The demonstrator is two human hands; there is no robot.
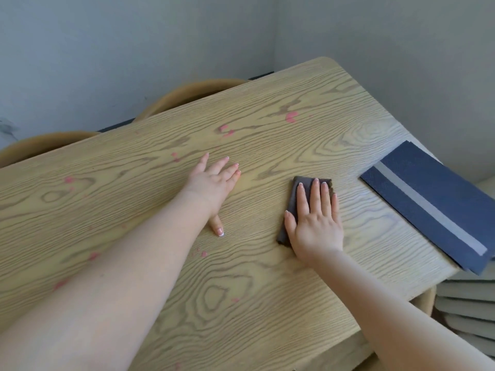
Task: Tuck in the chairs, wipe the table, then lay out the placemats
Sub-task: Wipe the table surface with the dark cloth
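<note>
While right hand (316, 223) presses flat on cloth (297, 194), fingers straight, left hand (214, 183) splayed flat on table (267, 263), pink spots nr.

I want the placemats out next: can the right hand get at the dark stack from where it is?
Probably yes. The right hand lies flat on the cloth, and only bare table separates it from the placemats at the table's right edge.

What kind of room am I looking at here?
Probably a home dining corner: a wood-grain table set against plain walls, chairs tucked in on its far side, and a stack of dark placemats waiting at one end.
</note>
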